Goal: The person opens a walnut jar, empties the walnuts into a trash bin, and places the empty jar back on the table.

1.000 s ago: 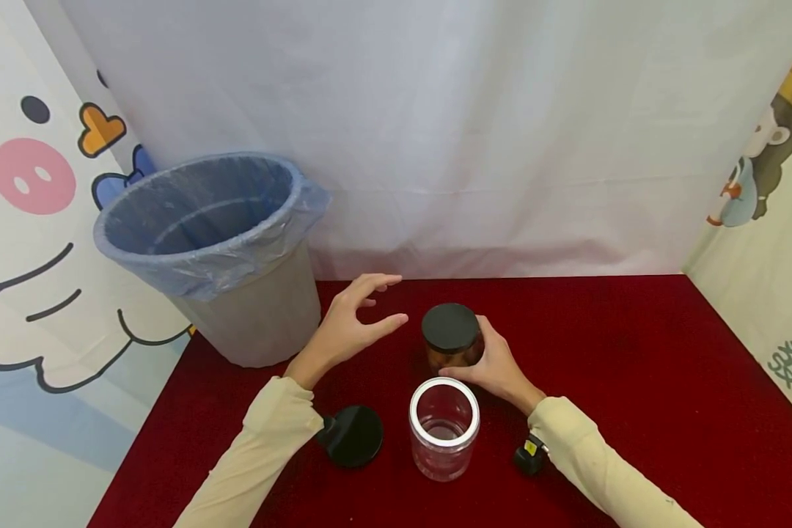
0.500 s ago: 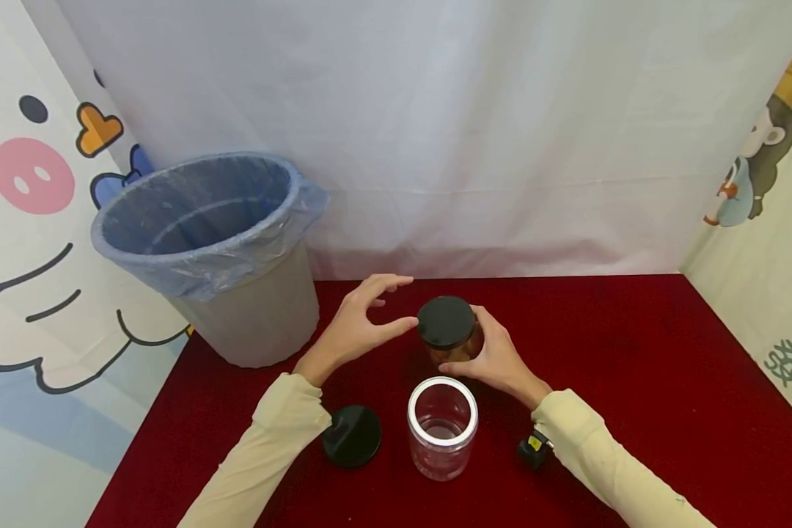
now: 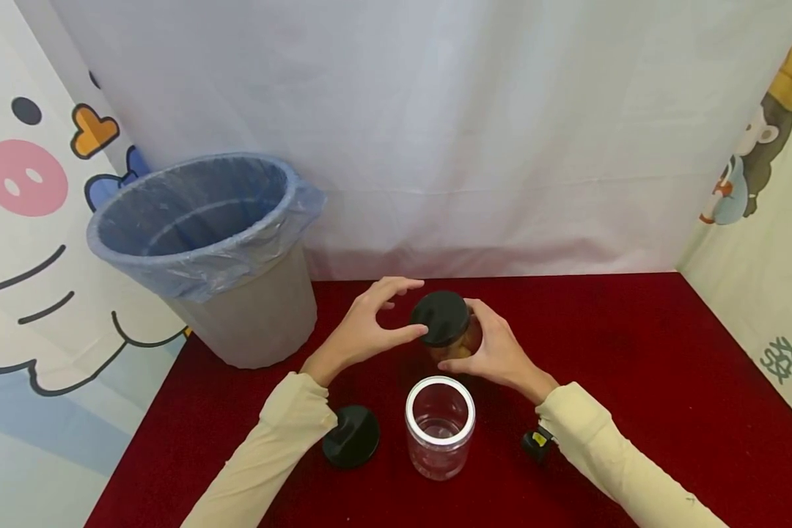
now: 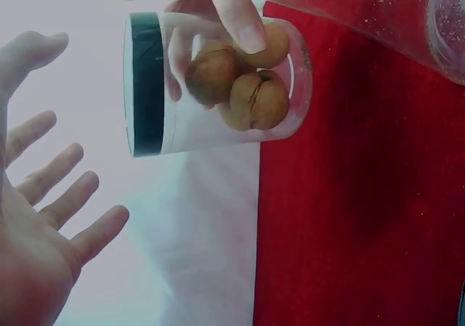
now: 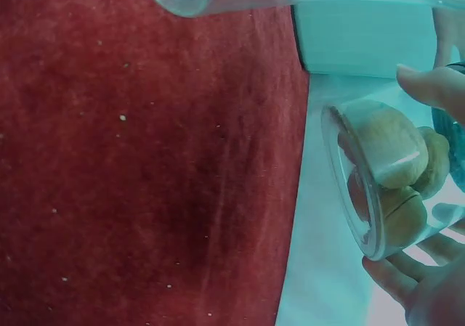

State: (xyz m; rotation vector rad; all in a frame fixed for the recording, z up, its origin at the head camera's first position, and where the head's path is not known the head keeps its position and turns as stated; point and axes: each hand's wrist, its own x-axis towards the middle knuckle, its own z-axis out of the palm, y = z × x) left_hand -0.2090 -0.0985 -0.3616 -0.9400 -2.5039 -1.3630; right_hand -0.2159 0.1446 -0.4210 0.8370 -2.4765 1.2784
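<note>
Visibly, the right hand (image 3: 499, 357) grips a lidded jar (image 3: 444, 323) of nuts (image 4: 259, 102), left hand (image 3: 363, 330) spread, beyond an uncovered jar (image 3: 438, 456).

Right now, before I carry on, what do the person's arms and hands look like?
The sleeves are long and pale cream. The left hand and right hand wear no gloves. A small black device with a yellow mark sits at the right cuff; I can't make out one on the left.

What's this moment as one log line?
Right hand: holds lidded jar, nuts inside | Left hand: near it, holding nothing | Open jar: upright on table | Loose lid: on table
</note>
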